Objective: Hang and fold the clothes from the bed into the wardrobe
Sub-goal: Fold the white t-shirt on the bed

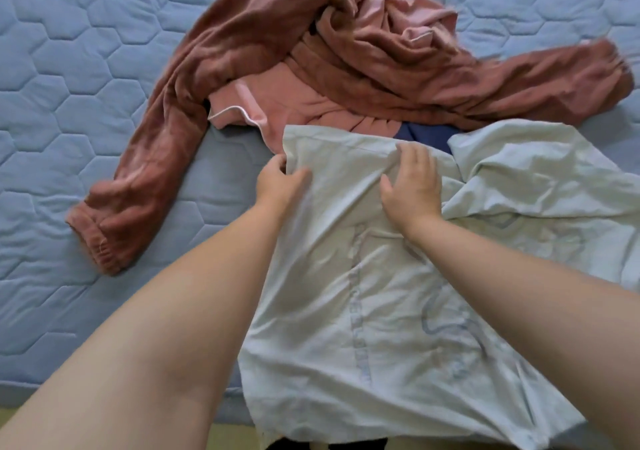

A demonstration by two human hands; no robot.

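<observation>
A pale green button shirt (363, 311) lies spread on the bed, its hem hanging over the near edge. My left hand (280, 181) pinches the shirt's left upper edge, thumb on top of the cloth. My right hand (412, 183) presses flat on the shirt near its top fold, fingers spread. Behind the shirt lies a crumpled rust-pink fleece garment (311, 55) with long sleeves or legs trailing left and right. A lighter pink piece with white piping (249, 110) sits in the same heap. A bit of dark blue fabric (426, 134) shows under the shirt's top edge.
The bed carries a blue quilted cover (69, 69) with a hexagon pattern, bare to the left and at the far right. Its near edge (104, 394) runs along the bottom, with pale floor below it.
</observation>
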